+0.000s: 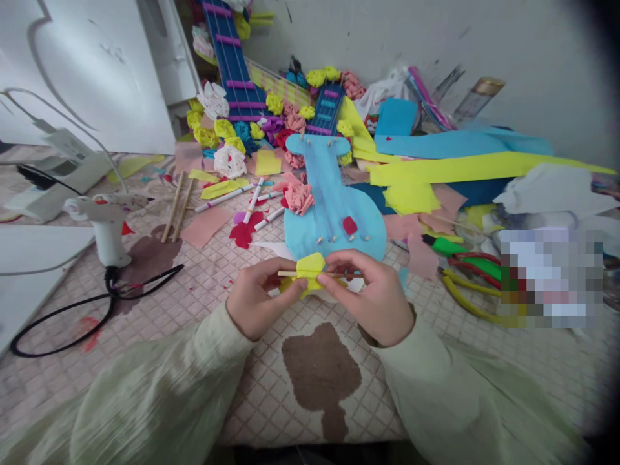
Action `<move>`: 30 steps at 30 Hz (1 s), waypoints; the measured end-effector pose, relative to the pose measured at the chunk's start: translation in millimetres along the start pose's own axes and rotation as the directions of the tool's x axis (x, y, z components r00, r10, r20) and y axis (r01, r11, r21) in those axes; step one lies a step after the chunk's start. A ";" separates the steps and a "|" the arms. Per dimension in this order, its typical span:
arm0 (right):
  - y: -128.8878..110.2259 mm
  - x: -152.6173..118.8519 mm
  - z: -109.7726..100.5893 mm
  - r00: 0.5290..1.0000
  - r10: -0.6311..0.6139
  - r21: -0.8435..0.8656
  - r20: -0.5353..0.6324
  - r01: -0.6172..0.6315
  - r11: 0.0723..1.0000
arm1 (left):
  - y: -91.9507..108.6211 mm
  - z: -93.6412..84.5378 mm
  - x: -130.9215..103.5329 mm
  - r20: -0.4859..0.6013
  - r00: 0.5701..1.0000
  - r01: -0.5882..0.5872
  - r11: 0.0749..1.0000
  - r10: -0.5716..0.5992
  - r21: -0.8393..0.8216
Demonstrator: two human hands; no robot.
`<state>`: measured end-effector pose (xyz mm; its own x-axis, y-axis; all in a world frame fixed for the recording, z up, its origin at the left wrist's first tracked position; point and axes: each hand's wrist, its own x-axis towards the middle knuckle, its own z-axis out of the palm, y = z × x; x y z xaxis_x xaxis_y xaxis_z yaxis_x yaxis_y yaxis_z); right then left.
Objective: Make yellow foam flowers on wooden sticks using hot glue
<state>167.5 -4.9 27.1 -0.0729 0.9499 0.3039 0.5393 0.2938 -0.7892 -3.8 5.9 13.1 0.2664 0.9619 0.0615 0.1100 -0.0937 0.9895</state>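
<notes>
Between my two hands, a small piece of yellow crepe paper point(310, 263) is held around a thin wooden stick point(287, 274). My left hand point(264, 294) pinches the paper and stick from the left side. On the other side, my right hand point(371, 294) pinches them with thumb and fingers. Part of the stick is hidden behind my fingers. Just beyond my hands lies a light blue guitar-shaped cutout point(334, 213) with strings, a red paper patch point(349, 225) and a pink crepe paper flower point(299, 198) on its left edge.
A white glue gun point(104, 229) with a looped black cable stands at left, near two wooden sticks point(178, 206). Pliers point(465, 290) lie at right. Yellow paper strips point(475, 169), several markers point(254, 201) and dark blue decorated guitars point(237, 71) fill the back.
</notes>
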 end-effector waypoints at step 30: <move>4.5 -0.5 0.4 0.936 -0.331 -0.191 0.122 0.349 0.917 | 0.3 -5.8 4.9 0.073 0.993 -0.100 0.982 0.089 0.159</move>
<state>169.6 -4.0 23.3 -0.3490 0.8048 0.4801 0.6299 0.5808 -0.5157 -8.0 12.0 14.4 0.3443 0.9284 0.1398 0.2341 -0.2291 0.9448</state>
